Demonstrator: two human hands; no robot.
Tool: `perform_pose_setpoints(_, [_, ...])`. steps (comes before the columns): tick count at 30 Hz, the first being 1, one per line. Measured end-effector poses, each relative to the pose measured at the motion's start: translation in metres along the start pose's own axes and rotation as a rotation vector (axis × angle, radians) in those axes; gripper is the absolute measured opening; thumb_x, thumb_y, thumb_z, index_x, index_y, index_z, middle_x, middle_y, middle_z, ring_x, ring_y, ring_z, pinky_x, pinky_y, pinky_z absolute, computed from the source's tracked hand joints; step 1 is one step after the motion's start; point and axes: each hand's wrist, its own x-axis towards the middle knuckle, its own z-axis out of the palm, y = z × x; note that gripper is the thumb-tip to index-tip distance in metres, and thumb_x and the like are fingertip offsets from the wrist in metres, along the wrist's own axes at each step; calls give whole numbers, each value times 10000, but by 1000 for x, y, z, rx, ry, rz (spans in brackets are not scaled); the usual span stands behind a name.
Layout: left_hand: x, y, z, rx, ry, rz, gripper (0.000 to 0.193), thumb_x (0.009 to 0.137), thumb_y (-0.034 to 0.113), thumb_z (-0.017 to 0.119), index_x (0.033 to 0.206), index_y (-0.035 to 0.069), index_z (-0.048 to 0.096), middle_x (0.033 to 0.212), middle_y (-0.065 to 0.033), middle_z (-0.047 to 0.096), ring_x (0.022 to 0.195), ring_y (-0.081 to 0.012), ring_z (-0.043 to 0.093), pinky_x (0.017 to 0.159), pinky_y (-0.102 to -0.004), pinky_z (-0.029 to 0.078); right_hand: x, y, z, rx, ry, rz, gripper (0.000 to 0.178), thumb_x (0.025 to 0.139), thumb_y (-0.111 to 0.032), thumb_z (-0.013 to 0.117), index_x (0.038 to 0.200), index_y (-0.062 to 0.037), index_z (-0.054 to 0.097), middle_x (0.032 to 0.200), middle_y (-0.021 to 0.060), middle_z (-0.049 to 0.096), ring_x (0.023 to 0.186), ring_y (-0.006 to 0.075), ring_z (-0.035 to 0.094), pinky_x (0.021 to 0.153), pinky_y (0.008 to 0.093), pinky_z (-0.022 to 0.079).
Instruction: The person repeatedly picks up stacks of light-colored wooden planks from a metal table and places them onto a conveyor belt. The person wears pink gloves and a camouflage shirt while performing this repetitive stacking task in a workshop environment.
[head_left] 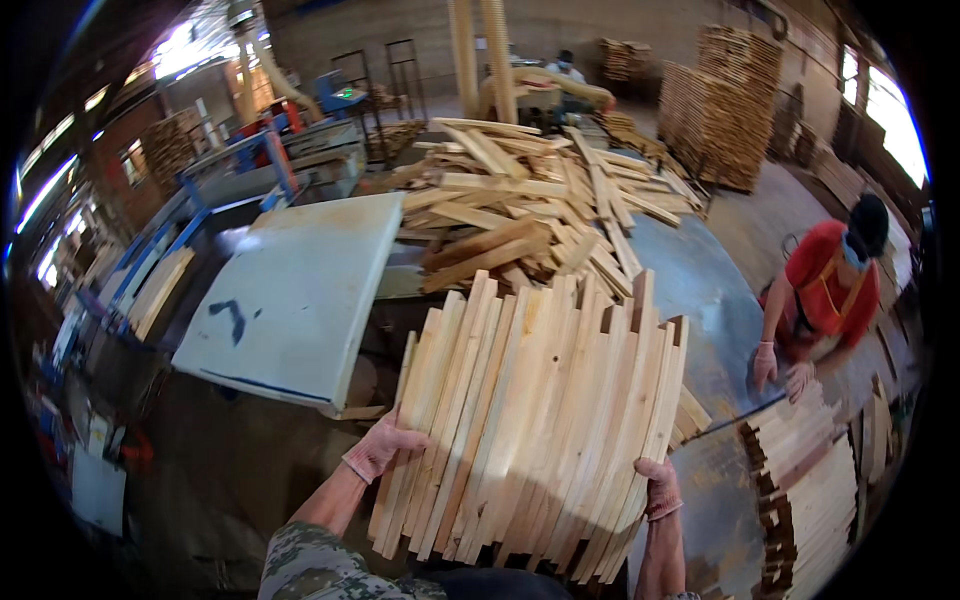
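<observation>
Between my two gloved hands is a wide row of pale wooden strips (530,400), standing side by side with uneven ends. My left hand (388,445) presses on the row's left edge, thumb over the top of the outer strip. On the right edge my right hand (658,487) grips the outermost strip the same way. The undersides of the strips and most of my fingers are hidden. Beyond the row, a loose heap of wooden strips (500,205) lies on a blue-grey metal table (705,285).
At left is a white machine panel (290,295) beside a blue frame. A co-worker in red (825,280) bends over stacked strips (805,490) at right. Tall wood stacks (715,110) stand behind, near pale ducts (497,60).
</observation>
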Motion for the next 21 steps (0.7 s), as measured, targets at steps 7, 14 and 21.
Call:
perform_pose_setpoints(7, [-101, -16, -153, -201, 264, 76, 667, 775, 7, 741, 1422, 12, 582, 1091, -63, 708, 865, -130, 661, 736, -296, 557, 61, 65, 151, -74, -231, 284, 765, 719, -162, 835, 1411, 45, 582, 1176, 135, 729, 991, 266, 730, 905, 420, 616])
perform_pose_setpoints(14, [-172, -8, -314, -284, 408, 142, 645, 785, 14, 720, 1411, -32, 574, 1176, -143, 708, 1005, -241, 721, 873, -380, 618, 111, 189, 299, -193, -357, 309, 555, 806, -163, 828, 1307, 5, 658, 1108, 87, 722, 1001, 205, 691, 908, 355, 578])
perform_pose_setpoints(21, [-169, 15, -499, -277, 395, -21, 630, 855, 44, 725, 1456, -29, 551, 1306, -150, 685, 1134, -272, 705, 1001, -422, 587, 142, 262, 461, -105, -280, 462, 420, 918, 14, 724, 1311, 98, 601, 1170, 213, 720, 996, 316, 738, 919, 379, 629])
